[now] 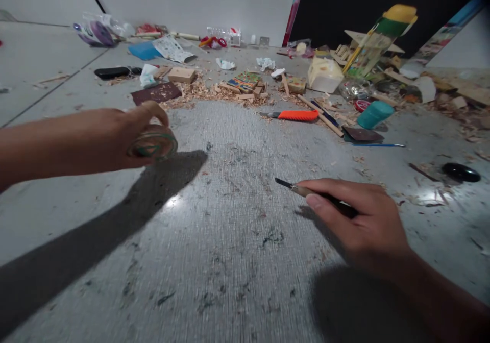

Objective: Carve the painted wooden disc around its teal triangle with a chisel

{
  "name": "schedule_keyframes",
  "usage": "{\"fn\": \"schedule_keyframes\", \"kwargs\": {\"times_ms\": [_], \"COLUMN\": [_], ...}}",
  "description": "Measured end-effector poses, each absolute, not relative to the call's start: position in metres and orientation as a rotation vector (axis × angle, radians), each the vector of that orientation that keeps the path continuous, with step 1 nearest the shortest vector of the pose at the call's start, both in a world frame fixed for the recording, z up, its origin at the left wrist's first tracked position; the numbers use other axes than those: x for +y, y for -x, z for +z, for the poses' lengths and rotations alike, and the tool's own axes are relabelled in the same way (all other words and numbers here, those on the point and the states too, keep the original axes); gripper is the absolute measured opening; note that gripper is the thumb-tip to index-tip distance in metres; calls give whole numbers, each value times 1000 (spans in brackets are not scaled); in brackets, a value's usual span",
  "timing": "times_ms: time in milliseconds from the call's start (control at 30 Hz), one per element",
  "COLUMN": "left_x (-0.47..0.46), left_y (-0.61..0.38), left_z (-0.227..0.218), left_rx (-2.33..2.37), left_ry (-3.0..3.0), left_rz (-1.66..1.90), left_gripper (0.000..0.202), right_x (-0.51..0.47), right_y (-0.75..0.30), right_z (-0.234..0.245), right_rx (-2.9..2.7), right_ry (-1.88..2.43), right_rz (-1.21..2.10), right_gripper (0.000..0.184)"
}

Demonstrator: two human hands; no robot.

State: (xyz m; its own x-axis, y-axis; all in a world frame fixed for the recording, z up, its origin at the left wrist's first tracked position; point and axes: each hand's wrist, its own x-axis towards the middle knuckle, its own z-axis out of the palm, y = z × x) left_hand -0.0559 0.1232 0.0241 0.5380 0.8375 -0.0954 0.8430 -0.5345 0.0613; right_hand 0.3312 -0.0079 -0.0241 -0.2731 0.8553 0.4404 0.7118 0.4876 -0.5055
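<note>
The left hand (115, 139) pinches a round disc (153, 145). The right hand (360, 220) pinches a thin tool (294, 188). Its sharp tip could poke the left hand.

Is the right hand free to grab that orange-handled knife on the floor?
Probably not right away: the right hand already holds a thin brush. The orange knife lies farther ahead, with bare floor between them.

The left hand (111, 136) is raised on an outstretched arm, fingers curled closed. The right hand (360, 220) sits low, fingers pinched together, pointing left.
</note>
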Motion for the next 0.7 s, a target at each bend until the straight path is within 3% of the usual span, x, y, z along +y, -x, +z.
{"fn": "schedule_keyframes", "kwargs": {"times_ms": [67, 167, 233, 433, 700], "left_x": [121, 104, 82, 34, 34], "left_y": [48, 24, -2, -61, -55], "left_z": [23, 22, 17, -21, -28], "left_rx": [1630, 1363, 1124, 725, 470], "left_ry": [-2630, -2395, -2050, -1298, -1344], "left_rz": [-24, 533, 598, 464, 479], "left_gripper": [63, 80, 69, 61, 89], "right_x": [-8, -10, -11, -19, -23], "right_y": [-331, -331, -329, -322, -321], "right_z": [-24, -22, -21, -19, -21], "right_rx": [-2060, -2061, -2053, -2058, -2058], "right_ry": [1280, 1270, 1258, 1147, 1139], "right_rz": [279, 279, 281, 395, 295], "right_gripper": [18, 17, 17, 17, 19]}}
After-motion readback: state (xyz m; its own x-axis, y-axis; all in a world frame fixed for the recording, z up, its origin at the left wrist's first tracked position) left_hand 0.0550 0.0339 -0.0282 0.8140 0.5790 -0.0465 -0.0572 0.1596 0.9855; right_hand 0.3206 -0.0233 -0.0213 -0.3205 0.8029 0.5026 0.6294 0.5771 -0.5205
